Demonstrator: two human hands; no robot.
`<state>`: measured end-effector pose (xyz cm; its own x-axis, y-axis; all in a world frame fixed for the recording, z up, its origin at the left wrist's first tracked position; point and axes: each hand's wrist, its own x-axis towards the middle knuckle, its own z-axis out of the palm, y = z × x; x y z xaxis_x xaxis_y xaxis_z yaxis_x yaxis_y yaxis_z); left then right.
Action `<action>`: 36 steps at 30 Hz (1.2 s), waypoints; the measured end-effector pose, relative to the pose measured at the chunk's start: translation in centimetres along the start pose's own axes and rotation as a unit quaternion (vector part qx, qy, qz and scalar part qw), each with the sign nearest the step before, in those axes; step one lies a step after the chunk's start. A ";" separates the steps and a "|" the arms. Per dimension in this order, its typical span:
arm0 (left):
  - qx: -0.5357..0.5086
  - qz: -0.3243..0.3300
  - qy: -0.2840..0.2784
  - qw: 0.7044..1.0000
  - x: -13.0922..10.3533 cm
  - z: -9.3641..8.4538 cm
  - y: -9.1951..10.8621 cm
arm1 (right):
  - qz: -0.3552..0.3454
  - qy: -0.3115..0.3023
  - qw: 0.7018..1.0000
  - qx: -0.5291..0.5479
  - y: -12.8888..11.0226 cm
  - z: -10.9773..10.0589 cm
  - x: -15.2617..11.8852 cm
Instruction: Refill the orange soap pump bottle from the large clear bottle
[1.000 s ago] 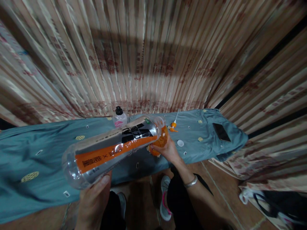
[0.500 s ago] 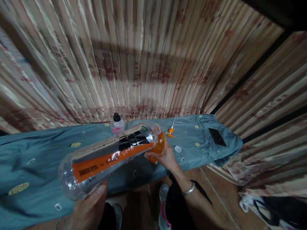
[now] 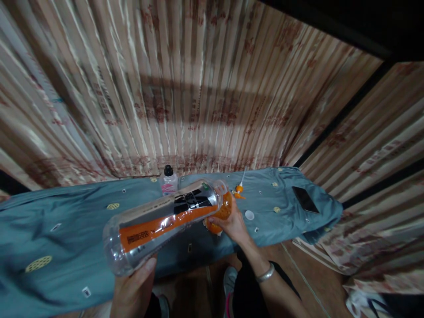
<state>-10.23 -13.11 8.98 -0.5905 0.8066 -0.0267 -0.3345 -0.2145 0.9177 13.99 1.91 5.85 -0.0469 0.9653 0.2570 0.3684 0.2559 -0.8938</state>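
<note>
In the head view, my left hand (image 3: 134,282) is wrapped round the lower end of a large clear plastic bottle (image 3: 165,221) with a silver, black and orange label. The bottle lies aslant in the air, its uncapped neck pointing right and slightly away from me. That neck meets the top of an orange bottle (image 3: 217,227), which my right hand (image 3: 233,223) grips from the right side. Whether liquid passes between the two cannot be made out. Just beyond my right hand, an orange pump top (image 3: 239,189) with a pale tube lies on the blue-green cloth (image 3: 76,229).
Behind the large bottle stands a small clear bottle (image 3: 169,182) with a black cap and pink label. A white disc (image 3: 249,215) and a dark phone (image 3: 305,199) lie to the right. Pleated curtains (image 3: 198,110) hang along the back.
The view has shifted, so everything sits a little lower and farther right. Both hands keep their grips, and the two bottles stay neck to top.
</note>
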 end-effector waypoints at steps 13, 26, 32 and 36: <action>-0.064 0.032 -0.001 0.997 0.1 1.4 0.3 | -0.014 0.020 1.000 -0.013 0.2 0.6 0.1; -0.090 0.038 0.007 0.995 0.2 2.8 1.2 | -0.012 0.021 1.000 0.002 0.7 0.8 0.4; -0.086 0.019 0.031 0.996 0.0 3.8 2.5 | -0.013 0.020 1.000 -0.001 0.9 0.8 0.6; -0.087 -0.001 0.042 0.995 0.1 3.8 2.5 | -0.016 0.023 1.000 0.000 1.0 0.7 0.6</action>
<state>-8.31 -11.43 12.81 -0.6464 0.7599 -0.0692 -0.4537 -0.3098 0.8356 13.66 2.79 4.80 -0.0168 0.9531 0.3023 0.3668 0.2871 -0.8849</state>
